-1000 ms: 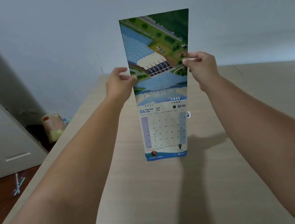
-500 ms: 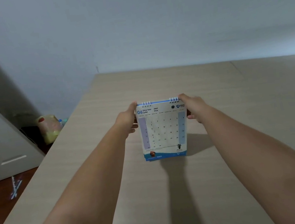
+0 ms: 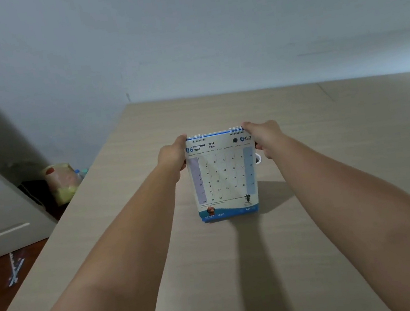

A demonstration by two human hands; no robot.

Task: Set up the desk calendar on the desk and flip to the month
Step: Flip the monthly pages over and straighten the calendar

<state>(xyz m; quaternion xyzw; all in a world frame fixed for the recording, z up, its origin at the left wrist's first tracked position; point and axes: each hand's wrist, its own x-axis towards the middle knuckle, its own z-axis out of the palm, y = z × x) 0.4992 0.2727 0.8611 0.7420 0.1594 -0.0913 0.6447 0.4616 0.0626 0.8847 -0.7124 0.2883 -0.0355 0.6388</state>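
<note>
I have the desk calendar (image 3: 224, 176) standing upright on the pale wooden desk (image 3: 329, 151), its bottom edge touching the surface a little ahead of me, roughly midway across; my left hand (image 3: 173, 154) is clamped on its upper left edge, just under the spiral binding, and my right hand (image 3: 264, 137) is clamped on the upper right edge in the same way; the page that faces me reads 06 JUNE (the year beside it is 2026), with a grid of dates, tinted columns at each side and a blue band along the bottom; the calendar's shadow runs toward me across the desk; to my left, past the desk's edge, a yellowish plastic bag (image 3: 63, 183) sits low beside a white door (image 3: 1, 210); a plain wall (image 3: 182, 40) rises behind the desk.
</note>
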